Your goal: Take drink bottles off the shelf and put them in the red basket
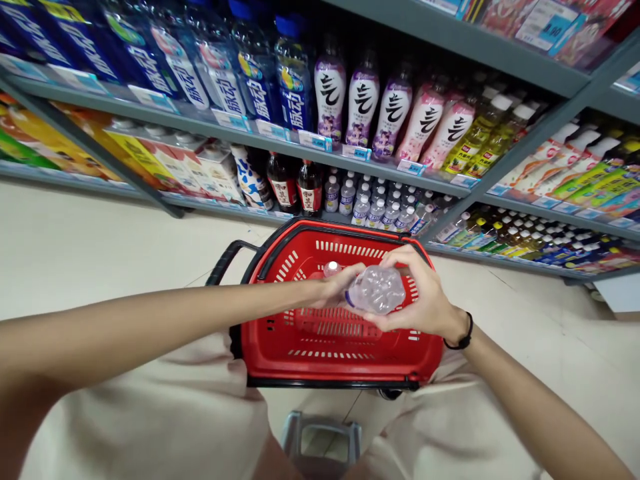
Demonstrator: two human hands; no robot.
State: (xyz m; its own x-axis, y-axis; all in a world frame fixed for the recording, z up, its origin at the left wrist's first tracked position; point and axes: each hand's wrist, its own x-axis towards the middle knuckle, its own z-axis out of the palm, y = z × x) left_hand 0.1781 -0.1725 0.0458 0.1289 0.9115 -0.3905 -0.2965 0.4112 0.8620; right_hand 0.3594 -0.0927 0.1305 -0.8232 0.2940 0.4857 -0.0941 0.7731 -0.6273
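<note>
Both of my hands are closed around a clear plastic drink bottle (pixel 379 289), held tilted over the red shopping basket (pixel 320 373). The bottle's ridged base faces me, and a strip of purple label shows on its left. My left hand (pixel 336 287) grips the label end, where its fingers are partly hidden. My right hand (pixel 423 293) curls round the base end, thumb and fingers on either side. Inside the basket, just beyond my left hand, is a small bottle with a white cap (pixel 332 267), mostly covered by that hand.
A grey shelf (pixel 240 127) of drinks runs along the far side, with blue-capped bottles (pixel 294 80) and purple-labelled bottles (pixel 363 100). Small clear bottles (pixel 376 212) stand low behind the basket. The basket's black handle (pixel 223 260) sticks out left. A grey frame (pixel 323 427) is between my legs.
</note>
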